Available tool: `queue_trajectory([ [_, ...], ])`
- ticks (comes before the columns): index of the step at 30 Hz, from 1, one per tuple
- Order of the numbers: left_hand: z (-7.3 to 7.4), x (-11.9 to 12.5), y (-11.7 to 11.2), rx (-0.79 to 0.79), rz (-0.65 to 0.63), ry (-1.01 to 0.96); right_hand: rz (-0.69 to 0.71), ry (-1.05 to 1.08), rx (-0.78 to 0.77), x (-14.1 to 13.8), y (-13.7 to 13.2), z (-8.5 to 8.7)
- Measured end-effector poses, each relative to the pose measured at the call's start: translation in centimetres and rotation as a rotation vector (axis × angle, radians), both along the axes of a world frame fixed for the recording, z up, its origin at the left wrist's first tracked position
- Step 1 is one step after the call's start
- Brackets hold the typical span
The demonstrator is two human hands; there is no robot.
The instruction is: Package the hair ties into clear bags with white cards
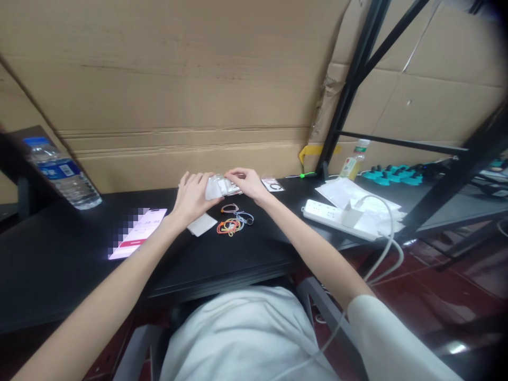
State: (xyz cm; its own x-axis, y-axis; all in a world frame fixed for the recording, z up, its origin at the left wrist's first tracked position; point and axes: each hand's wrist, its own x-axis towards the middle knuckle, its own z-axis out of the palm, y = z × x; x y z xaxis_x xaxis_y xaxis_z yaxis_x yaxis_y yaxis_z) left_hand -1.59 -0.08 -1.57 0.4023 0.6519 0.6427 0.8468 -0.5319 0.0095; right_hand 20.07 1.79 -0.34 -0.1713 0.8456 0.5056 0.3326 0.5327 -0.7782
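A clear plastic bag [217,188] with whitish contents is held above the back of the black table. My left hand [194,194] grips its left side, thumb below and fingers over the top. At the bag's right end, my right hand [248,185] has its fingers pinched on the plastic. What is inside the bag is too small to make out. Below the hands lie several thin coloured hair ties [230,226] in orange, yellow and blue. A small white paper packet [202,225] rests under my left wrist. Behind my right wrist is a small packet with a black loop [272,184].
Left of my arm lies a lit phone [137,233], and a water bottle [63,174] leans farther left. A white power strip [337,218] with a cable, white sheets [337,191] and a drink bottle [354,160] are at right, beside a black metal frame [349,100]. Cardboard stands behind.
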Motion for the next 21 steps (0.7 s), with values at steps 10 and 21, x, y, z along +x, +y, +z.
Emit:
queue_trajectory([
  [10, 0.1, -0.2, 0.2, 0.031, 0.069, -0.005, -0.158, -0.764, -0.146, 0.9, 0.1, -1.7],
  [21, -0.1, -0.1, 0.1, -0.021, 0.062, -0.041, -0.269, -0.636, -0.006, 0.8, -0.2, -1.0],
])
